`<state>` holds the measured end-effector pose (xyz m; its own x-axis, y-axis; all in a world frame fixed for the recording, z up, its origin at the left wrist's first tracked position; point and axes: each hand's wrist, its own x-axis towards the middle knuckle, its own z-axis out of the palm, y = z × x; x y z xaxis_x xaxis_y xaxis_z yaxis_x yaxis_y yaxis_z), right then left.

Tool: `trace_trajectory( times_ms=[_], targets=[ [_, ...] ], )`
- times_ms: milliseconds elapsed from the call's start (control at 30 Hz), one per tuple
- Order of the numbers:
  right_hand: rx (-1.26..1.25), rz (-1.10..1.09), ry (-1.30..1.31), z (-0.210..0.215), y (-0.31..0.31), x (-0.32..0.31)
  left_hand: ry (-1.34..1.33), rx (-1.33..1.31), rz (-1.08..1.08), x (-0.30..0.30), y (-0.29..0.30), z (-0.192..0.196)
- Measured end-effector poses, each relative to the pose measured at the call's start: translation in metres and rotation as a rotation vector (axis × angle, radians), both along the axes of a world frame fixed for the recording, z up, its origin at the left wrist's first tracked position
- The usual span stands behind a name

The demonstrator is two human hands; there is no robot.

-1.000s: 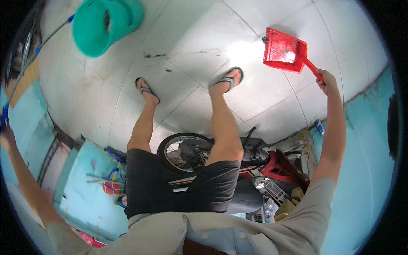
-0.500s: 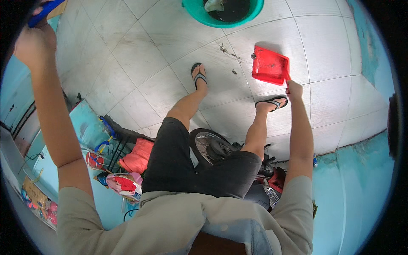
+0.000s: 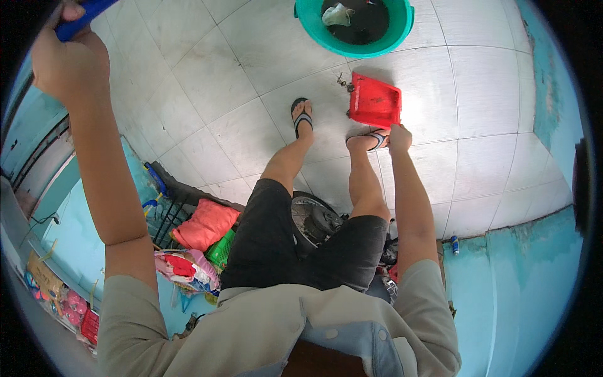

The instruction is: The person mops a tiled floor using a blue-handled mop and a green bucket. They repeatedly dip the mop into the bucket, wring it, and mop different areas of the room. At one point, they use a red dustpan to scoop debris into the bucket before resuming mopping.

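Note:
My right hand (image 3: pixel 400 137) is closed round the handle of a red dustpan (image 3: pixel 375 103), which rests low over the tiles beside my right foot. Small dark bits of debris (image 3: pixel 344 82) lie against the dustpan's left edge, and a few specks show inside it. At the upper left, my left hand (image 3: pixel 72 66) grips a blue handle (image 3: pixel 81 17); its far end runs out of the picture, so what it belongs to is hidden. Beyond the dustpan stands a green tub (image 3: pixel 403 39) holding dark contents and a pale, crumpled thing.
White floor tiles (image 3: pixel 239 69) spread between turquoise walls (image 3: pixel 534 276). Behind my sandalled feet is a wheel (image 3: pixel 311 217). To my left are a red-orange bundle (image 3: pixel 204 225), a black rack (image 3: pixel 164 220) and a pink bag (image 3: pixel 207 279). A small blue can (image 3: pixel 455 245) is near the right wall.
The dustpan has shifted left up to the debris, held by my right hand. My right foot has also moved left. My left hand with the blue handle sits further into view.

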<state>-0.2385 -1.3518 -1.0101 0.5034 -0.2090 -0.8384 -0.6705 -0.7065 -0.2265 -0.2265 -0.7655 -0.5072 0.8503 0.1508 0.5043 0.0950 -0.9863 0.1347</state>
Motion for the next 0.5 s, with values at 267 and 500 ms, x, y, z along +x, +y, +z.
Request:
trace_trajectory(
  times_ms=[267, 500],
  targets=[
    [0.049, -0.063, 0.037, 0.049, -0.038, 0.005, -0.204, -0.925, 0.176, 0.014, -0.039, -0.007],
    [0.028, -0.403, 0.06, 0.049, 0.002, -0.045, -0.2, -0.843, 0.137, 0.025, -0.02, -0.006]
  ],
)
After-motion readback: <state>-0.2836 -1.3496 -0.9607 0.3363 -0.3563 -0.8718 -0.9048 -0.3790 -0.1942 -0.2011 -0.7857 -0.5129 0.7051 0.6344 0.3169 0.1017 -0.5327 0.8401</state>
